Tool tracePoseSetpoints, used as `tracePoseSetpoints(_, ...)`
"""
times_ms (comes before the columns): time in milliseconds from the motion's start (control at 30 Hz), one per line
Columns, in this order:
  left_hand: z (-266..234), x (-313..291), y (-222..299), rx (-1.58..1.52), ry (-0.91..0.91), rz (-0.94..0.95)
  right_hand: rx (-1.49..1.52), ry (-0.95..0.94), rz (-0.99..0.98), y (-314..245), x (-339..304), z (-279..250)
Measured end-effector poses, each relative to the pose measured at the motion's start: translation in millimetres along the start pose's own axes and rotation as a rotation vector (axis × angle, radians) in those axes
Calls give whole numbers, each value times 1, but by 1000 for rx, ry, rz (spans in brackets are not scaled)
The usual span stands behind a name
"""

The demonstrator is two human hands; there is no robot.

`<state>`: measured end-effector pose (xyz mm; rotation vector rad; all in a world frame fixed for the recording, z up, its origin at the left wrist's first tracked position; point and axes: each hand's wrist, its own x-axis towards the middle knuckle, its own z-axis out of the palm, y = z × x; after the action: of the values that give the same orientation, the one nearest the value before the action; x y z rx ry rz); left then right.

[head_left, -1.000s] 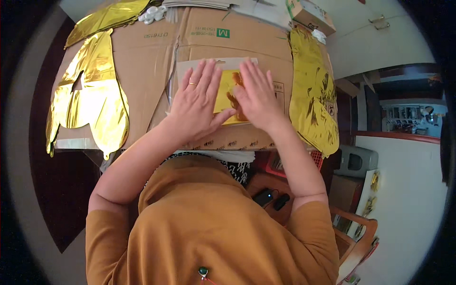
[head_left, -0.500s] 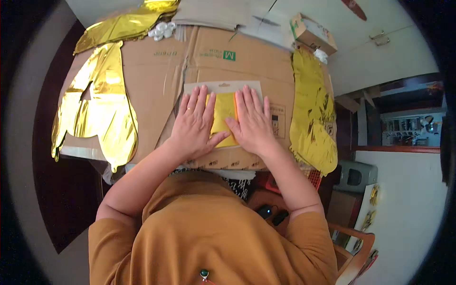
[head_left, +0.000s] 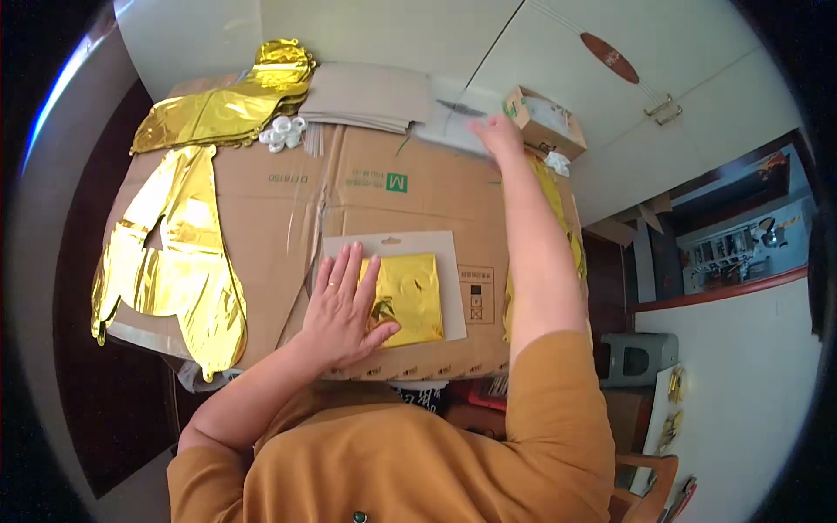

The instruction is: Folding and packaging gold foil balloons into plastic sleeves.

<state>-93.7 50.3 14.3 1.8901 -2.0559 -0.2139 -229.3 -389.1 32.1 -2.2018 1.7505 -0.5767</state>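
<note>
My left hand [head_left: 342, 305] lies flat with its fingers stretched, resting on the left edge of a folded gold foil balloon [head_left: 418, 296]. Beneath the foil is a grey backing card [head_left: 452, 279] with a hanger hole at its top edge. Far out to the right, my right hand [head_left: 499, 138] is over the edge of a pile of clear plastic bags [head_left: 449, 131], close to a small cardboard box [head_left: 551, 131]. Its fingers look bent but are blurred, and whether they hold anything does not show.
Cardboard [head_left: 261, 235] covers the table. Gold foil balloons [head_left: 192, 253] lie at left, more foil [head_left: 227, 109] behind them, and another balloon [head_left: 549, 187] is partly under my right arm. Grey cards [head_left: 370, 91] are stacked at the back, beside white ribbon rolls [head_left: 283, 133].
My right hand has left the folded foil and reached far right to the bags. My left hand stays on the foil. The view has tilted upward, so the table sits lower.
</note>
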Motion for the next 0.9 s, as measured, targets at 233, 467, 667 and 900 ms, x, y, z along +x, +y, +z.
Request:
tracePoseSetpoints(233,-9,-2,-5,-149,21,-7,-16,-176,152,21,36,28)
tracePoseSetpoints(467,-62,40,-18,-278,345,106,383,267,-29,22,11,-7)
tracePoseSetpoints(667,-107,116,-4,61,700,310,236,367,-320,-58,-79,-60)
tracePoseSetpoints(900,-90,130,-7,292,423,114,49,163,-587,-74,-169,-5)
